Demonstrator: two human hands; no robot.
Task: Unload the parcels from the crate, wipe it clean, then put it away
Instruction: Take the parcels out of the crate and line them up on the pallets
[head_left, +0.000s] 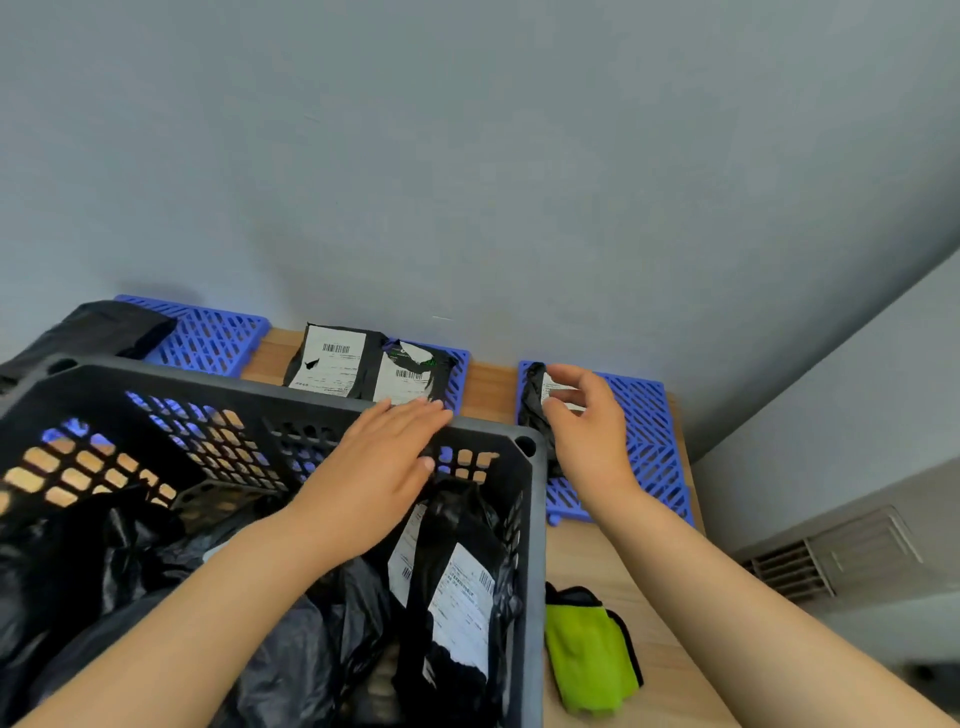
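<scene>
A dark grey slotted crate (311, 395) fills the lower left and holds several black plastic parcels (457, 587) with white labels. My left hand (382, 467) hovers flat over the crate's far right corner, fingers straight, holding nothing. My right hand (587, 426) pinches a small black parcel (532, 410) standing on the right blue mat (649, 447). Two labelled black parcels (332, 364) lie on the middle blue mat (460, 374). Another black parcel (98, 327) lies on the left blue mat (208, 332).
A green cloth with black trim (589, 654) lies on the wooden table (582, 551) right of the crate. A grey wall stands right behind the mats. The table's right edge drops to a floor vent (831, 556).
</scene>
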